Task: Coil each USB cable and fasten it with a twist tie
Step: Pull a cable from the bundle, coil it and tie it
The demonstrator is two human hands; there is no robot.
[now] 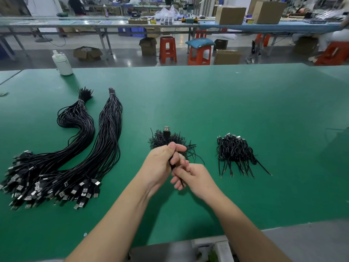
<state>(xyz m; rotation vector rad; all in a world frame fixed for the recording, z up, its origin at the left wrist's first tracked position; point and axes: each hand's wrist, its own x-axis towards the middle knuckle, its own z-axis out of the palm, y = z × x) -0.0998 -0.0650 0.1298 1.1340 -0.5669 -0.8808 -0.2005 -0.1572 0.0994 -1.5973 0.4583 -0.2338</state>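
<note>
Centre of frame: a black USB cable point(166, 133), plug pointing up, gripped in the curled fingers of the left hand point(160, 165); the right hand point(190, 176) pinches its lower strand. Behind the hands, a pile of twist ties point(160, 141). Right: coiled cables point(236, 150). Left: two uncoiled bundles point(79, 148) on the green table point(207, 101).

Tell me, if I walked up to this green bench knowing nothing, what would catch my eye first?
Probably the two hands at the centre: the left hand grips a black USB cable with its plug pointing up, while the right hand pinches its lower end. On the left of the green table lie two long bundles of uncoiled cables, and to the right sits a small heap of coiled cables.
</note>
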